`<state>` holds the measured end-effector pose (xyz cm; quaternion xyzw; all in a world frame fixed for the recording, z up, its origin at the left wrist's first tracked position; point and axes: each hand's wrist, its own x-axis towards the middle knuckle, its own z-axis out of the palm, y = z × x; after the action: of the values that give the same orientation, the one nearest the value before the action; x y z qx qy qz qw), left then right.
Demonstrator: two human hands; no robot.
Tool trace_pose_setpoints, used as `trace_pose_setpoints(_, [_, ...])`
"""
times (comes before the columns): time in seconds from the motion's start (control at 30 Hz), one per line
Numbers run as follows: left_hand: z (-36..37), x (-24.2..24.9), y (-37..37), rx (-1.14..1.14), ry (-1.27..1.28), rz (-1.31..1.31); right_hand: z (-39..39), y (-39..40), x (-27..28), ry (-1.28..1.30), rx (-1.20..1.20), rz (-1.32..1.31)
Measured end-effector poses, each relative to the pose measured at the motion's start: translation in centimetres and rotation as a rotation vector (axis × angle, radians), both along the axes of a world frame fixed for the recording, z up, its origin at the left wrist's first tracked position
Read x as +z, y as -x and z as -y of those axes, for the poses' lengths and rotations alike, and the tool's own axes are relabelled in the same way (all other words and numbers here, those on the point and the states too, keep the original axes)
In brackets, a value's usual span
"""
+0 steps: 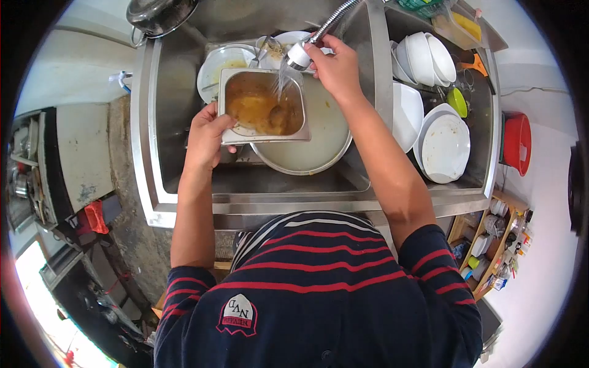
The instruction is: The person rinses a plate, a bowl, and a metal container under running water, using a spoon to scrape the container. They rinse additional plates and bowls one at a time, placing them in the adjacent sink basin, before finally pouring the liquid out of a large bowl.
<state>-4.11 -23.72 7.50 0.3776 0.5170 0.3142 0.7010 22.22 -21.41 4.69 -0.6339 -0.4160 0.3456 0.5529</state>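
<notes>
My left hand (208, 134) grips the left side of a rectangular metal food pan (298, 136), tilted over the sink. Brownish liquid covers the inside of the pan. In my right hand (336, 69) is a white-and-chrome spray head (299, 56) on a flexible metal hose (334, 19). Water streams from it into the pan. Below the pan sits a large round basin (325, 156) filled with cloudy water. Behind it lie dirty white plates (211, 64) with cutlery and food scraps.
The right sink compartment holds stacked white bowls (423, 58), white dishes (446, 147), a lime-green cup (457, 101) and an orange-handled tool (475, 64). A dark pot (161, 15) stands at the back left. A red basin (518, 144) is beyond the right edge.
</notes>
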Motion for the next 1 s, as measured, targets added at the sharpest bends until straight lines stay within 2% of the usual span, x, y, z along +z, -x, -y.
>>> trace_pose_setpoints(0.27, [0.3,0.9,0.7,-0.007,-0.102,-0.156,0.4,-1.2,-0.6,0.020,0.011,-0.071])
trace_pose_setpoints(0.37, [-0.8,0.8,1.9,-0.001,-0.136,-0.097,0.6,-1.5,-1.2,0.055,0.000,-0.075])
trace_pose_setpoints(0.43, [-1.4,1.1,2.5,0.020,-0.168,-0.082,0.7,-1.6,-2.5,-0.062,-0.175,0.128])
trace_pose_setpoints(0.47, [-1.7,1.3,2.8,0.042,-0.199,-0.062,0.9,-1.7,-3.0,-0.065,-0.172,0.127])
trace_pose_setpoints(0.53, [-2.3,1.8,3.3,0.059,-0.212,-0.072,2.1,-0.7,-2.0,-0.279,-0.353,0.214])
trace_pose_setpoints(0.57, [-2.6,2.2,3.5,0.071,-0.241,-0.104,3.3,0.5,-1.0,-0.243,-0.220,0.123])
trace_pose_setpoints(0.6, [-2.8,2.3,3.6,0.079,-0.265,-0.136,3.5,1.7,0.1,-0.243,-0.217,0.120])
trace_pose_setpoints(0.67, [-3.5,2.6,4.2,0.048,-0.281,-0.161,3.4,4.1,1.3,-0.107,-0.014,0.328])
trace_pose_setpoints(0.7, [-3.7,3.4,4.2,0.033,-0.304,-0.196,2.6,4.8,1.4,-0.103,-0.016,0.326])
trace_pose_setpoints(0.77, [-4.1,4.4,4.3,0.031,-0.324,-0.237,-0.3,5.8,1.1,-0.139,-0.014,0.547])
trace_pose_setpoints(0.8, [-4.3,4.5,4.6,0.036,-0.329,-0.241,-1.6,6.0,0.6,-0.146,-0.010,0.544])
trace_pose_setpoints(0.87, [-4.9,4.5,5.3,-0.003,-0.416,-0.287,-3.8,6.4,-0.4,-0.062,0.212,0.468])
trace_pose_setpoints(0.9, [-5.1,4.4,5.7,0.007,-0.418,-0.289,-4.5,6.7,-0.3,-0.014,0.248,0.516])
trace_pose_setpoints(0.97, [-5.3,3.8,6.4,-0.010,-0.654,-0.417,-5.0,7.3,-0.4,-0.020,0.269,0.552])
trace_pose_setpoints(1.0, [-5.2,3.5,6.6,0.002,-0.652,-0.420,-5.1,7.5,-0.5,-0.020,0.277,0.587])
